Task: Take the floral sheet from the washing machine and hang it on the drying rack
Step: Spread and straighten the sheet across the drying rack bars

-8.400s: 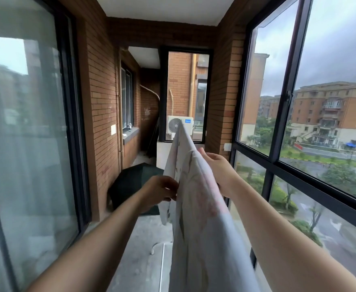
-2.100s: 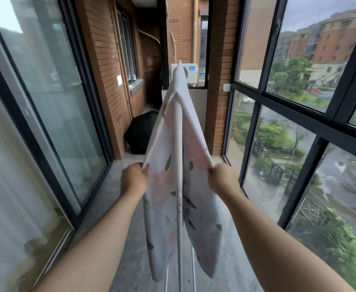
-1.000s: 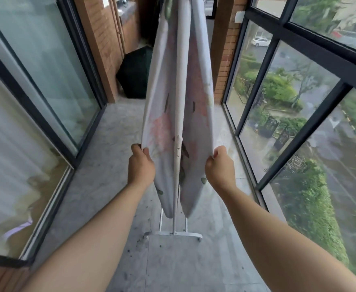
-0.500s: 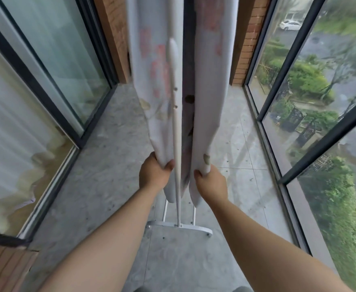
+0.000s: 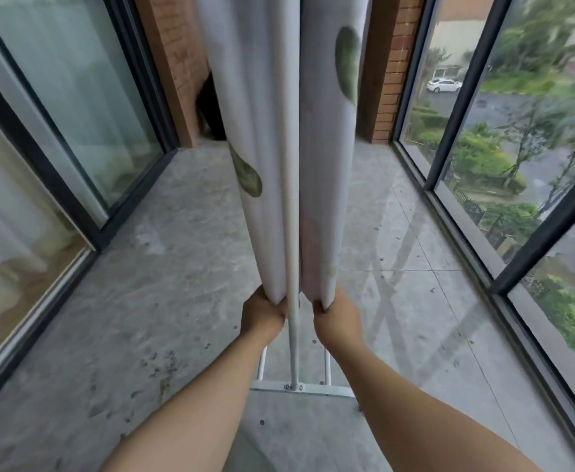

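Two hands (image 5: pixel 262 315) (image 5: pixel 337 317) gripping floral sheet (image 5: pixel 262 97) hems, either side of drying rack (image 5: pixel 293 349)

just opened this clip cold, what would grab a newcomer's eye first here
First the floral sheet, hanging in two long white panels down the middle of the view on either side of the drying rack pole. At its lower ends the left hand and right hand each grip a bottom edge, just above the rack's white foot. To the right, tall dark-framed windows show wet greenery and a white car outside.
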### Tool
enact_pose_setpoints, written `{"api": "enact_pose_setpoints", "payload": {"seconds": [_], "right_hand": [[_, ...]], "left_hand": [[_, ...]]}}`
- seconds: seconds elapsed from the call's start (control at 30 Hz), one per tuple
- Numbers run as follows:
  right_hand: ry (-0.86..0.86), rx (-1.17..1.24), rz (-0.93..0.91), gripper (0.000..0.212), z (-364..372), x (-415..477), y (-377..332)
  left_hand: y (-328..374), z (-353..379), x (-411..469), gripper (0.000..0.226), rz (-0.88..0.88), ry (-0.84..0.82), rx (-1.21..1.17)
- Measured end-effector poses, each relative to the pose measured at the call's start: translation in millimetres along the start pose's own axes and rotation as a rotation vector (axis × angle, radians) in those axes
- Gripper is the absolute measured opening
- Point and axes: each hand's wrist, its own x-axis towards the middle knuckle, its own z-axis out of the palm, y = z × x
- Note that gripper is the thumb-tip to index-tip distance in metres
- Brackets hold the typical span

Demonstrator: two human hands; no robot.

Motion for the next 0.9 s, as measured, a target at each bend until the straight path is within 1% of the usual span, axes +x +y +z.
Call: {"api": "enact_pose_setpoints", "payload": {"seconds": [0.07, 0.1, 0.2, 0.23, 0.33, 0.37, 0.4, 0.43, 0.47, 0.53, 0.57, 0.63, 0.8, 0.9], "right_hand": [[0.015, -0.05, 0.026, 0.028, 14, 2, 18], [0.003, -0.084, 0.036, 0.033, 18, 2, 24], [-0.059, -0.141, 0.031, 0.026, 27, -11, 39], [-0.053, -0.112, 0.019, 0.029, 28, -18, 41], [0.01, 0.013, -0.015, 0.08, 22, -38, 37], [0.028, 0.028, -0.039, 0.087, 20, -41, 34], [0.056, 0.026, -0.062, 0.088, 18, -41, 31], [0.089, 0.016, -0.093, 0.082, 17, -39, 29], [0.12, -0.01, -0.115, 0.07, 16, -34, 28], [0.158, -0.106, -0.146, 0.027, 18, -24, 27], [0.16, -0.151, -0.15, 0.012, 18, -21, 27], [0.151, -0.23, -0.172, 0.016, 23, -19, 30], [0.085, -0.341, -0.207, 0.023, 38, -24, 34], [0.052, -0.405, -0.229, 0.026, 45, -28, 42]], "left_hand": [[-22, 13, 10, 0.011, 0.031, 0.004, 0.047], [-30, 17, 13, 0.009, 0.04, 0.009, 0.068], [-50, 24, 13, 0.006, 0.055, -0.035, 0.091], [-54, 24, 11, 0.007, 0.071, -0.055, 0.096], [-52, 18, 4, 0.014, 0.127, -0.088, 0.124], [-49, 16, 3, 0.014, 0.137, -0.096, 0.125], [-47, 15, 2, 0.014, 0.146, -0.105, 0.121], [-45, 15, 2, 0.017, 0.15, -0.111, 0.115], [-46, 15, 3, 0.023, 0.15, -0.112, 0.108], [-49, 17, 6, 0.033, 0.139, -0.11, 0.064], [-52, 18, 8, 0.035, 0.124, -0.108, 0.038], [-54, 18, 8, 0.033, 0.105, -0.115, 0.021], [-48, 11, 5, 0.023, 0.126, -0.152, 0.078], [-45, 8, 3, 0.02, 0.148, -0.101, 0.084]]}}
